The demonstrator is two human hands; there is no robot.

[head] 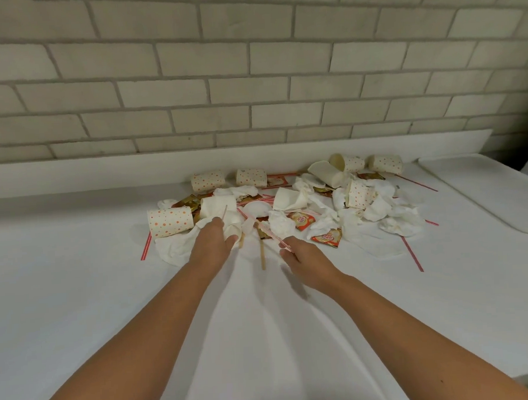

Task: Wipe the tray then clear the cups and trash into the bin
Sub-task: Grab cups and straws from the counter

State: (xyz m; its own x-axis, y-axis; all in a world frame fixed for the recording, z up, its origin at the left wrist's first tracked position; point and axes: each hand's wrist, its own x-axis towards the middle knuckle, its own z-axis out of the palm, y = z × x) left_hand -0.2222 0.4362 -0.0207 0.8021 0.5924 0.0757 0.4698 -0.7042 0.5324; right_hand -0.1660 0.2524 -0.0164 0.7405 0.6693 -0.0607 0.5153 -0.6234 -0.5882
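A heap of trash lies on the white table: dotted paper cups such as one at the left point(170, 222), plain white cups point(288, 199), crumpled napkins point(403, 220), red sachets point(327, 237) and striped straws point(411, 254). My left hand point(213, 242) is at the heap's near edge, fingers curled on a crumpled white napkin point(232, 224) with a thin stick poking up from it. My right hand point(305, 258) pinches a red-and-white striped straw point(269, 230) that slants up to the left. A white tray point(482, 188) lies flat at the right.
A brick wall backs the table behind a low white ledge point(102, 171). A wooden stir stick point(262, 258) lies between my hands. The white cloth point(264, 337) covering the table is wrinkled in front of me. No bin is in view.
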